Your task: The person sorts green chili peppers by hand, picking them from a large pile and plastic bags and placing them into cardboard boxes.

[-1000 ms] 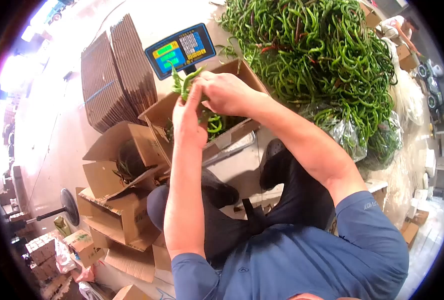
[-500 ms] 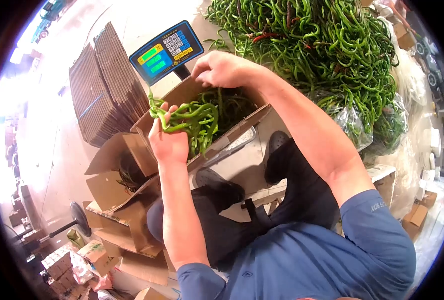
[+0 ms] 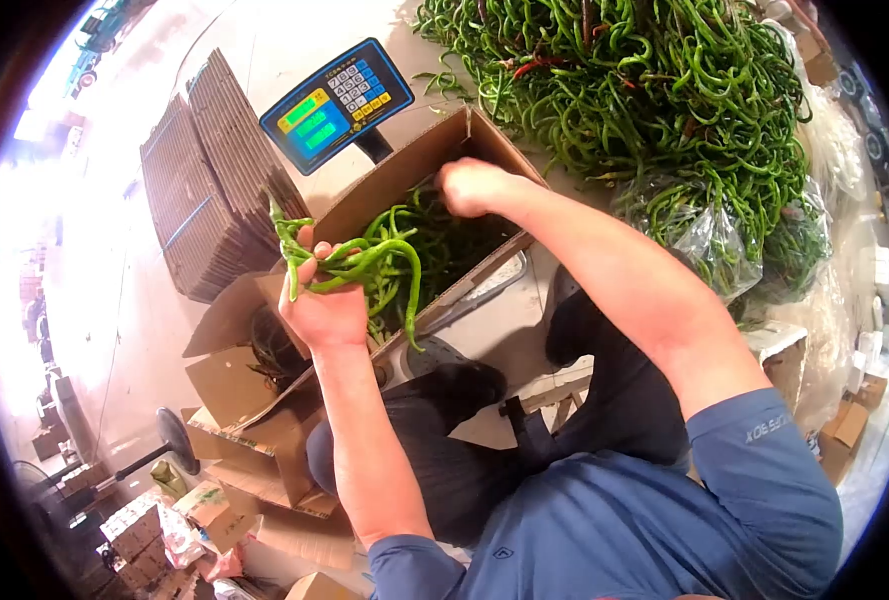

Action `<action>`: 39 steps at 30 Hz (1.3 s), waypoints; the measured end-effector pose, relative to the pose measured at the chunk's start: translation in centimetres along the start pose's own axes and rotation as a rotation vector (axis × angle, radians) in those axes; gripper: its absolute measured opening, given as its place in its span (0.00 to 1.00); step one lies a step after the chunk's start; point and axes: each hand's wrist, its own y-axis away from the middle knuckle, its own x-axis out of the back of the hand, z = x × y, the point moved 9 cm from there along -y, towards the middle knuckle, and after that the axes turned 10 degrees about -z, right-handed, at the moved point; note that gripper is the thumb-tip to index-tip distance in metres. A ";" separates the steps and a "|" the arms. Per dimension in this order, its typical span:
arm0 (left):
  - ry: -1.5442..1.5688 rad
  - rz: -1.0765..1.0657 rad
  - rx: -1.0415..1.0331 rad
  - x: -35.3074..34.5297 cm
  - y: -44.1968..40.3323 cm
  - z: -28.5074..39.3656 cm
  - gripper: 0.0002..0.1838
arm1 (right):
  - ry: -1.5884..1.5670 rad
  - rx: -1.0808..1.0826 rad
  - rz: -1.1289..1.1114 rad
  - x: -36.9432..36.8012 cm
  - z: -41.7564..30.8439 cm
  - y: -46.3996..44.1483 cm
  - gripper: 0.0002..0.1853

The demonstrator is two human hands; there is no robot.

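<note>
Floor (image 3: 275, 50): pepper heap (image 3: 645, 90), far right
Left hand (image 3: 325, 308): clamped round peppers (image 3: 395, 258), gently best
Right hand (image 3: 473, 187): over carton (image 3: 410, 165), can't tell fingers

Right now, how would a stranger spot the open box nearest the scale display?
Find the big pepper pile, upper right. Down and left of it, below the scale display, sits the box. Only this box has the right hand over its opening.

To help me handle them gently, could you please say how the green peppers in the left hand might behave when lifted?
The green peppers look slim, so each is probably light. Their long, curved shapes may catch on one another. Their shiny skins could make them slippery.
</note>
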 end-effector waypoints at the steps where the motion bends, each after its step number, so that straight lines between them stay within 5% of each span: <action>1: 0.004 0.035 -0.016 -0.1 0.1 0.3 0.25 | -0.021 0.006 0.025 0.8 0.0 0.2 0.13; 3: 0.020 0.101 -0.061 -0.5 0.3 1.1 0.24 | -0.106 0.090 0.223 3.8 -0.3 0.9 0.11; 12: 0.061 -0.186 -0.142 -3.1 0.2 2.8 0.31 | -0.766 0.319 0.240 11.3 -2.5 10.9 0.12; 25: 0.101 -0.281 -0.143 -5.6 -1.4 1.3 0.31 | -0.572 0.284 0.343 12.2 -0.5 15.3 0.13; 34: 0.254 -0.191 -0.066 -8.1 -1.0 -3.0 0.21 | -0.522 0.248 0.421 14.0 1.5 18.1 0.13; 39: 0.146 0.088 -0.083 -5.0 -0.5 -5.7 0.16 | -0.528 0.360 0.629 15.6 2.6 20.3 0.13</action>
